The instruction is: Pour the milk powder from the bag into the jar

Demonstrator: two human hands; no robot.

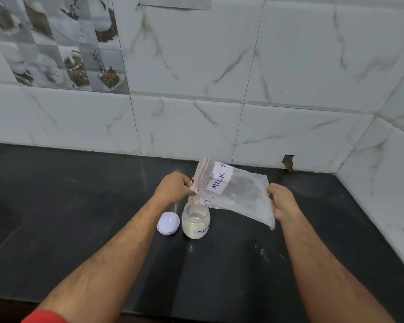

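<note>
On the far left of the dark stone counter [56, 217] nothing takes part in the work. Going right, a round white plastic lid [168, 223] lies flat on the counter, just beside the small clear glass jar [195, 222], which stands upright and open and is already filled with white powder to a good height. The jar carries a white label with blue letters.

Above the jar, the left hand [174, 188] is closed in a pinch on the zip edge of the clear plastic bag with a red closing strip and a handwritten "MILK" label [233, 190]. The mouth corner of the bag hangs down directly over the opening of the jar, perhaps touching its rim; I cannot tell this for sure. The bag slopes up to the right, where the right hand [282, 201] is closed on its bottom edge and lifts it. The bag looks almost empty, so I judge the pouring is near the end.

The risks: the soft mouth can fold or slide off the rim and send powder on the counter; some pale specks lie already right of the jar. A strong shake can make dust, or the bag can knock the light jar over.
</note>
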